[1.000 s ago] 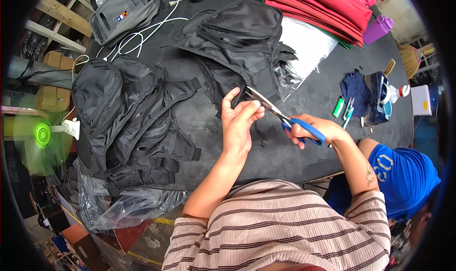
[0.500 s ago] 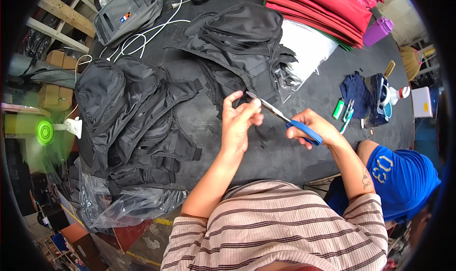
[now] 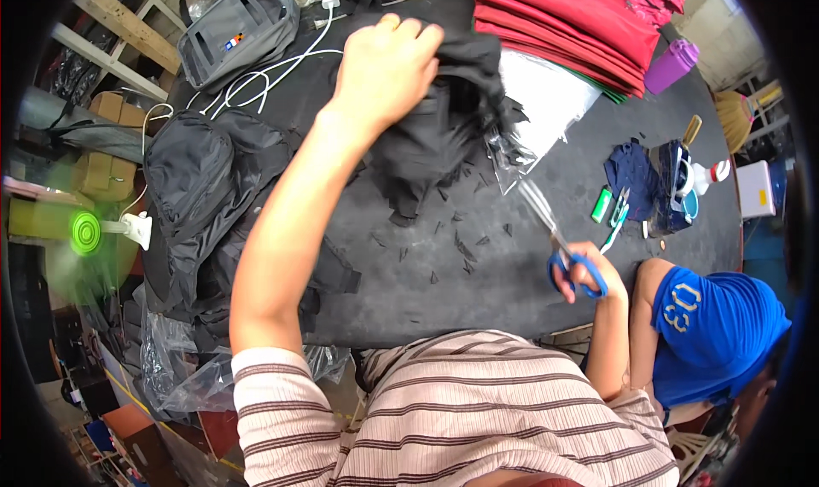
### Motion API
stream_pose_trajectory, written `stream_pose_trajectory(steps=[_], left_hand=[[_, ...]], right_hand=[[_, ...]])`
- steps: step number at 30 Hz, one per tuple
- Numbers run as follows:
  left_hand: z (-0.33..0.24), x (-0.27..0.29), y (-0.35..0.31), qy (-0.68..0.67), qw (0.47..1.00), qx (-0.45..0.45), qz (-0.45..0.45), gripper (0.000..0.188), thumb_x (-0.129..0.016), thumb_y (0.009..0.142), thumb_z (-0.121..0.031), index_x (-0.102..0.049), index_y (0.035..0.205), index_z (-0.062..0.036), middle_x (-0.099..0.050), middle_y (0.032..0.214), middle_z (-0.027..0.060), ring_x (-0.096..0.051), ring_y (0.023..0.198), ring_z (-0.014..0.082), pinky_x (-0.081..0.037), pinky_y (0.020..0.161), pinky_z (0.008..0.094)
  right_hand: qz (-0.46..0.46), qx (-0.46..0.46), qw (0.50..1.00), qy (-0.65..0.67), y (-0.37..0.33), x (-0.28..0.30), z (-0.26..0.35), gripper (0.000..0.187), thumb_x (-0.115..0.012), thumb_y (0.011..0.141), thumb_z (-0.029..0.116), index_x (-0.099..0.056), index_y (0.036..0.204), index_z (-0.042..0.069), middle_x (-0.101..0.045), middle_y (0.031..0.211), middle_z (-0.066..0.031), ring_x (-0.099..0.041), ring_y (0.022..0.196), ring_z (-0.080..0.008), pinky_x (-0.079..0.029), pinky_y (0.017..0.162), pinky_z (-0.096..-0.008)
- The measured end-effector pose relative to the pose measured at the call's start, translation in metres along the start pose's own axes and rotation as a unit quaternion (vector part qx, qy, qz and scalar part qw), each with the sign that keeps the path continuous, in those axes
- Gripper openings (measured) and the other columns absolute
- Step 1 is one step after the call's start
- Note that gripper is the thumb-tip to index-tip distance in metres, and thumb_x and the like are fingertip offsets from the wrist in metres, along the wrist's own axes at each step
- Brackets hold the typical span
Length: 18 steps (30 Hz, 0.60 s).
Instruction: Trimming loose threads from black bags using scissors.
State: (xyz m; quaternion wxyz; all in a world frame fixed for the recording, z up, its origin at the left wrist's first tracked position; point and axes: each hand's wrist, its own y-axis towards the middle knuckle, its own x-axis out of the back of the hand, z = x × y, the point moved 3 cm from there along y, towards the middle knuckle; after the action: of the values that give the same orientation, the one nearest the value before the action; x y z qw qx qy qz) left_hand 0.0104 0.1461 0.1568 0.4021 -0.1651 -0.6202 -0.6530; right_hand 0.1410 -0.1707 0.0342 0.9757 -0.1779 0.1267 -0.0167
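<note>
My left hand (image 3: 388, 67) is closed on the upper part of a black fabric bag piece (image 3: 426, 141), which is bunched and partly lifted off the dark table. The hand hides some of it. My right hand (image 3: 589, 274) grips blue-handled scissors (image 3: 553, 231) by their loops, to the right of the fabric. Their blades point up and away, blurred by motion. Small black scraps (image 3: 463, 246) lie scattered on the table between the fabric and my right hand. More black bag pieces (image 3: 192, 163) are piled at the left.
Folded red fabric (image 3: 563, 34) is stacked at the back, by a white plastic sheet (image 3: 546, 90) and a purple bottle (image 3: 672, 65). A grey bag (image 3: 243, 39) and white cable lie back left. A green fan (image 3: 85, 231) spins at left. Someone in a blue shirt (image 3: 717, 333) sits at right.
My left hand has reached forward and left to take hold of the black fabric, now lifted and bunched. My right hand with the scissors has drawn back toward me and right.
</note>
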Motion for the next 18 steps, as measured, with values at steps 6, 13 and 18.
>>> stream_pose_trajectory(steps=[6, 13, 18], left_hand=[[-0.031, -0.03, -0.007, -0.011, 0.993, 0.116, 0.008, 0.021, -0.066, 0.072, -0.02, -0.053, 0.078, -0.0052, -0.055, 0.068, 0.01, -0.058, 0.07, 0.0271, -0.047, 0.065, 0.0373], [-0.027, -0.014, -0.06, -0.203, 0.925, 0.264, -0.18, 0.034, -0.07, 0.073, -0.021, -0.057, 0.099, -0.0027, -0.052, 0.087, 0.0134, -0.05, 0.086, 0.0317, -0.04, 0.076, 0.0393], [-0.051, -0.016, -0.144, -0.468, 0.678, 0.562, -0.076, 0.012, -0.06, 0.084, -0.011, -0.055, 0.08, -0.0013, -0.057, 0.065, 0.001, -0.051, 0.056, 0.0077, -0.042, 0.054, 0.0203]], right_hand=[[-0.114, 0.055, 0.992, 0.022, 0.036, -0.015, 0.0, 0.056, -0.056, 0.079, 0.056, -0.054, 0.08, -0.001, -0.054, 0.06, -0.0071, -0.053, 0.048, -0.0152, -0.043, 0.046, -0.0249], [-0.255, 0.042, 0.966, -0.017, 0.066, -0.036, -0.005, 0.037, -0.059, 0.084, 0.037, -0.053, 0.079, 0.001, -0.054, 0.062, -0.0058, -0.053, 0.049, -0.0141, -0.043, 0.048, -0.0244], [-0.344, 0.171, 0.923, -0.014, 0.105, -0.045, 0.031, 0.029, -0.075, 0.072, 0.018, -0.051, 0.081, 0.004, -0.059, 0.068, -0.0047, -0.056, 0.06, -0.0094, -0.043, 0.056, -0.0212]])
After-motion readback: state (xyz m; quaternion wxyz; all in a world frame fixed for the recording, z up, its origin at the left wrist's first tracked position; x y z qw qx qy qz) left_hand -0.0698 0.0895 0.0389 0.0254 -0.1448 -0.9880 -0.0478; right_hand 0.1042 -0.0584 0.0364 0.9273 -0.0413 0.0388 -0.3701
